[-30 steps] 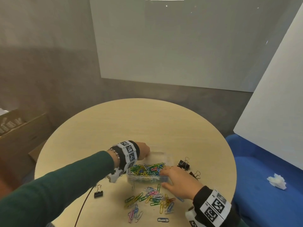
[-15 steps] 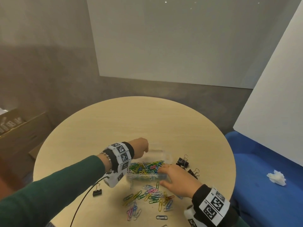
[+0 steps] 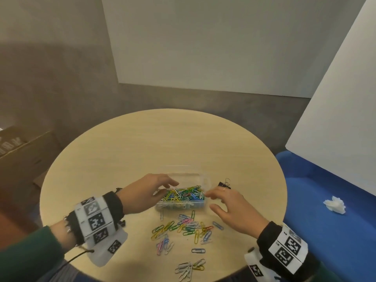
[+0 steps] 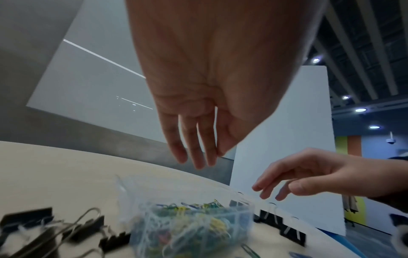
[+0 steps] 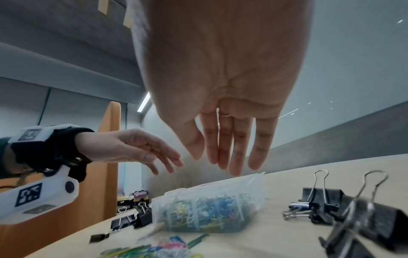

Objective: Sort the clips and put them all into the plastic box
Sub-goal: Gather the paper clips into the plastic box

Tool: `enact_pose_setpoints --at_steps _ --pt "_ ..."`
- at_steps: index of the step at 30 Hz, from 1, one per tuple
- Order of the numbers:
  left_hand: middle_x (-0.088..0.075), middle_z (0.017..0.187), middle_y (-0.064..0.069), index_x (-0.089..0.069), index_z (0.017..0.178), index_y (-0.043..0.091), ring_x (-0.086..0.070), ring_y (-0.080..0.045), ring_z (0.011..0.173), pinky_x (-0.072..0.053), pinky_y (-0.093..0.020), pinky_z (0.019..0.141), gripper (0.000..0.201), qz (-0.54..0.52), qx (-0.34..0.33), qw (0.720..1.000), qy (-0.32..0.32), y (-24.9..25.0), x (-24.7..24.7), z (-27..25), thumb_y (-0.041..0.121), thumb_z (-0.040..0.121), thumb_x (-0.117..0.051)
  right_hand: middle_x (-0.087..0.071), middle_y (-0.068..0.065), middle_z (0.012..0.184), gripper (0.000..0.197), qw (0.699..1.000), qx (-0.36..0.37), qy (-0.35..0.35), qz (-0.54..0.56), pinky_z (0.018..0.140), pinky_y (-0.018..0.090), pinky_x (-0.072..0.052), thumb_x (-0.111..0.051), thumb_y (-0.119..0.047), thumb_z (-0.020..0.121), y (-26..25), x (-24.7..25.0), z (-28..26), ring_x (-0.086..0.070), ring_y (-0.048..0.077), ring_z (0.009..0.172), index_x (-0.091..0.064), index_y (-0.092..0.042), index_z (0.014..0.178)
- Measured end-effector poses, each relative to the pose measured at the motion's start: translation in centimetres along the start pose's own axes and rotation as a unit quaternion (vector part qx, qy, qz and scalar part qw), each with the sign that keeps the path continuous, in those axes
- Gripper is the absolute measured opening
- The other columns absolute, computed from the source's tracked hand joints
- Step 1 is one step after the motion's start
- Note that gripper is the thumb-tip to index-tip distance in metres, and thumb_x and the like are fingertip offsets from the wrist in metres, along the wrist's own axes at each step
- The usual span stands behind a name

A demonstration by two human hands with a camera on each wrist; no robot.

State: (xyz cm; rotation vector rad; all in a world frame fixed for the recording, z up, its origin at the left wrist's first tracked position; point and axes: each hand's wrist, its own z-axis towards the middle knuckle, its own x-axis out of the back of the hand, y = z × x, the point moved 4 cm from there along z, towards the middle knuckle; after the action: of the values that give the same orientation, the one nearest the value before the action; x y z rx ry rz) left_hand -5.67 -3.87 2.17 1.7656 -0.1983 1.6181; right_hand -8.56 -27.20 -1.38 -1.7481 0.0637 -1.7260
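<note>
Clear plastic box (image 3: 183, 197), heaped with coloured clips, sits on the round table (image 3: 142, 143) between both hands. Left hand (image 3: 142, 193) and right hand (image 3: 232, 208) hover beside it, fingers loose, holding nothing. More paper clips (image 3: 183, 228) lie scattered just nearer the person.

Both hands (image 4: 198, 104) (image 4: 309, 174) empty above plastic box (image 4: 192, 227); blurred, perhaps paper clips (image 4: 187, 221) inside

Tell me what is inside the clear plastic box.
The clear plastic box holds a tangled heap of coloured paper clips: green, yellow, blue and white ones show. What lies at the bottom is covered by the heap. Neither hand reaches into it.
</note>
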Motion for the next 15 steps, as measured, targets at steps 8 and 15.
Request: enact_pose_setpoints --at_steps 8,15 --pt "-0.027 0.155 0.011 -0.032 0.146 0.026 -0.027 -0.007 0.141 -0.023 -0.02 0.114 0.05 0.074 0.053 0.991 -0.101 1.4 -4.7 -5.0 0.016 0.098 -0.036 -0.035 -0.006 0.152 0.053 0.988 0.007 -0.154 -0.033 0.111 0.022 -0.025 -0.047 -0.031 0.098 -2.1 -3.9 -1.5 -0.033 0.008 0.138 -0.031 -0.023 0.148" --pt "-0.027 0.154 0.004 -0.022 0.15 0.021 -0.024 -0.011 0.14 -0.022 -0.024 0.116 0.053 0.042 0.035 0.987 -0.152 1.8 -7.6 -6.1 0.02 0.099 -0.037 -0.024 -0.005 0.158 0.06 0.976 0.026 -0.211 -0.045 0.116 0.022 -0.017 -0.048 -0.037 0.097 -3.3 -5.8 -1.9 -0.024 0.011 0.144 -0.025 -0.022 0.15"
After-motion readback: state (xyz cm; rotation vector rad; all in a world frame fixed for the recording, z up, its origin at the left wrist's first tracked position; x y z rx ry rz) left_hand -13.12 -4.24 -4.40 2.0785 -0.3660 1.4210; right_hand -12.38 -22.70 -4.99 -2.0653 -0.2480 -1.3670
